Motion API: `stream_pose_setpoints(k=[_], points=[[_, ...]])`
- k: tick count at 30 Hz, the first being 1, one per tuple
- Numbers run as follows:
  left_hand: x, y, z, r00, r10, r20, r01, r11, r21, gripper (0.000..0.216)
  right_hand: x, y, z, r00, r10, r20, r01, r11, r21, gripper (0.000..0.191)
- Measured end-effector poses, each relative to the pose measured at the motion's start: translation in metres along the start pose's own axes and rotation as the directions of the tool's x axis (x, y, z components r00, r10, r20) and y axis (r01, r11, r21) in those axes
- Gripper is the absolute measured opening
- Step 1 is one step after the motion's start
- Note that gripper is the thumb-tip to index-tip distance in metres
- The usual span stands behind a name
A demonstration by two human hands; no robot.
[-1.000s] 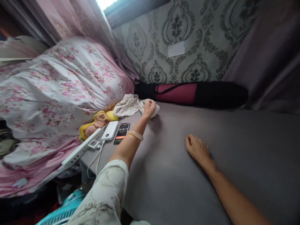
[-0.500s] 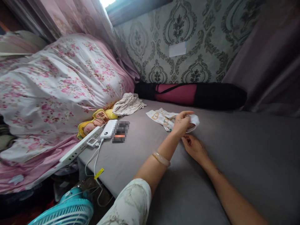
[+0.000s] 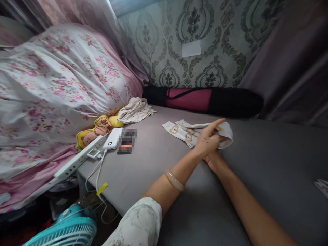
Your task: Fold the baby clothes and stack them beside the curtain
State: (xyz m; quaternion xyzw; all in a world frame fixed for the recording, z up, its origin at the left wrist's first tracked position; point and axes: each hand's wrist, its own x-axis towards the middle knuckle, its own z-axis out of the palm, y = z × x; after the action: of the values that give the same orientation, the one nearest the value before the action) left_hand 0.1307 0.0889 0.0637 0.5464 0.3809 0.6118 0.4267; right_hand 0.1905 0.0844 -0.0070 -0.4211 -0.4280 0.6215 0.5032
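A small pair of white pants with a brown bear print (image 3: 189,134) lies on the grey bed sheet, its two leg ends toward the left and the open waist end raised at the right. My left hand (image 3: 208,139) is on the waist end, index finger stretched out along the cloth and the other fingers curled on it. Just below, partly covered by the left hand, my right hand (image 3: 214,161) is at the near edge of the pants. Its fingertips are mostly hidden. A pale bangle (image 3: 175,181) circles my left forearm.
A crumpled spotted cloth (image 3: 135,111), yellow plush toy (image 3: 91,135), white power bank (image 3: 113,139), blurred-out dark object (image 3: 127,141) and power strip (image 3: 79,159) lie at the left. A black and maroon bag (image 3: 189,99) lies along the wall. A turquoise fan (image 3: 64,229) stands below the bed edge.
Both hands have moved to the right with the waist end of the pants, which now stands more open. My right hand has slipped further under the left. The view has shifted slightly.
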Motion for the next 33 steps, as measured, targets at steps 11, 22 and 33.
stream_pose_setpoints(k=[11,22,33], points=[[0.012,0.011,-0.075,0.923,0.279,-0.266,-0.097,0.836,0.540,0.044,0.016,-0.060,-0.037,0.944,-0.073,-0.322,0.088,0.996,0.031,0.018],[0.012,0.023,-0.086,0.962,0.185,-0.200,-0.051,0.843,0.535,0.017,-0.054,-0.148,-0.045,0.676,-0.729,-0.105,0.488,0.550,-0.678,0.025],[0.002,0.045,-0.094,0.991,-0.135,0.023,0.130,0.981,0.141,0.021,-0.046,-0.153,-0.058,0.965,-0.233,-0.119,0.162,0.889,-0.428,0.020]])
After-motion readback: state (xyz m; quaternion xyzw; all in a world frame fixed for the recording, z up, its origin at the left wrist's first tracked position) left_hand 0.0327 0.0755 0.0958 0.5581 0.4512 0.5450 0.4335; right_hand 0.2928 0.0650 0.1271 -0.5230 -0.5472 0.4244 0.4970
